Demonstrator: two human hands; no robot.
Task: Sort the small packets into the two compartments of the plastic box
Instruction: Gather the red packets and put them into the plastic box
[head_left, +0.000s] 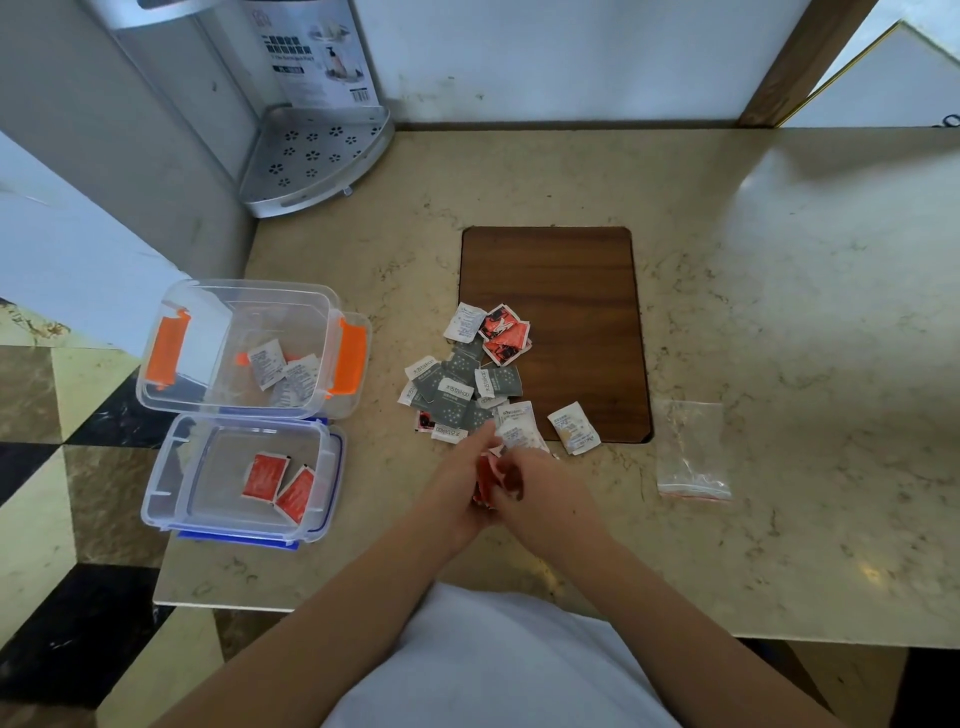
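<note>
Marble surface (727, 312): both hands, left hand (457, 488) and right hand (540, 493), meet just below the packet pile (467, 384), grip apparently pinching a red packet (485, 475); separate it cleanly, then place with the reds in the near box (156, 499).

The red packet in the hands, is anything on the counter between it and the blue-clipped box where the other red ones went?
Nothing visible does. The hands hold the red packet right of the blue-clipped box, and the marble counter between them is bare. The packet pile lies farther back, and the box stands open.
</note>
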